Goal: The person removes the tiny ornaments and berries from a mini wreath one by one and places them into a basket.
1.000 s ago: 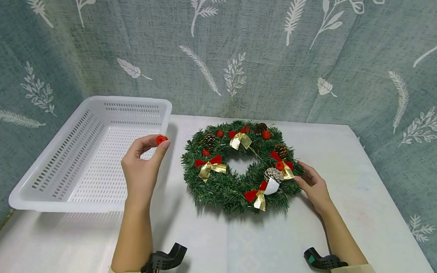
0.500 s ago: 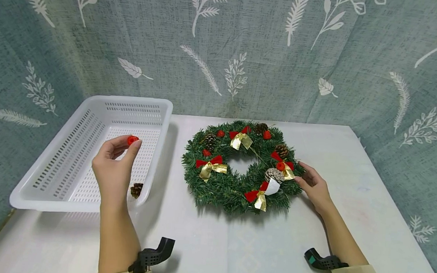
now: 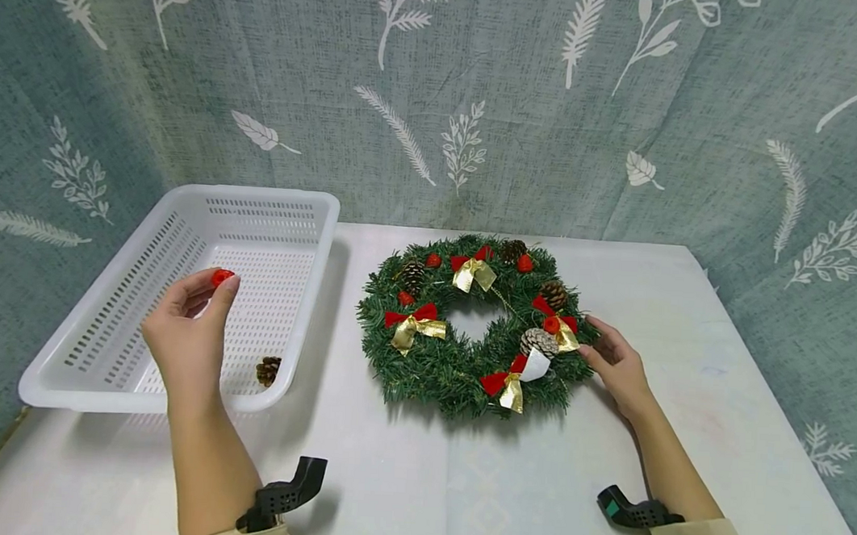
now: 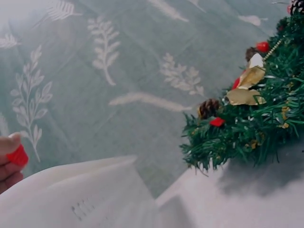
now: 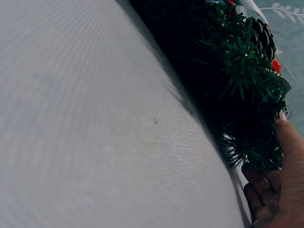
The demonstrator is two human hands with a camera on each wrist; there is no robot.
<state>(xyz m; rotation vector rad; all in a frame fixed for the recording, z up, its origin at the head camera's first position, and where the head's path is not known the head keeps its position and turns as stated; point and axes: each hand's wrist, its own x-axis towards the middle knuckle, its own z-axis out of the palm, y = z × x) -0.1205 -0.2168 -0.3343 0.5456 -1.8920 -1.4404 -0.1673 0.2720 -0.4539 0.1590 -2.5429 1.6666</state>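
My left hand (image 3: 188, 332) pinches a small red berry-like ornament (image 3: 222, 277) between thumb and fingertips, above the white plastic basket (image 3: 318, 294). In the left wrist view the red ornament (image 4: 18, 156) sticks out past the fingers at the left edge. On the table lies a green wreath (image 3: 423, 376) with red-and-gold bows, pine cones and red berries. My right hand (image 3: 618, 370) grips the wreath's right edge. In the right wrist view, its thumb (image 5: 289, 135) lies against the greenery, with the fingers curled below.
A brown pine cone (image 3: 268, 371) lies in the basket's near right corner. The white table (image 3: 526, 491) runs back to a grey-green curtain (image 3: 522, 143) with white leaf prints. A black wrist camera (image 3: 286, 494) sits on the left forearm, another (image 3: 634, 508) on the right.
My left hand has moved left with the red ornament, from the basket's right rim to over its inside, uncovering the pine cone there. The right hand and wreath have stayed put.
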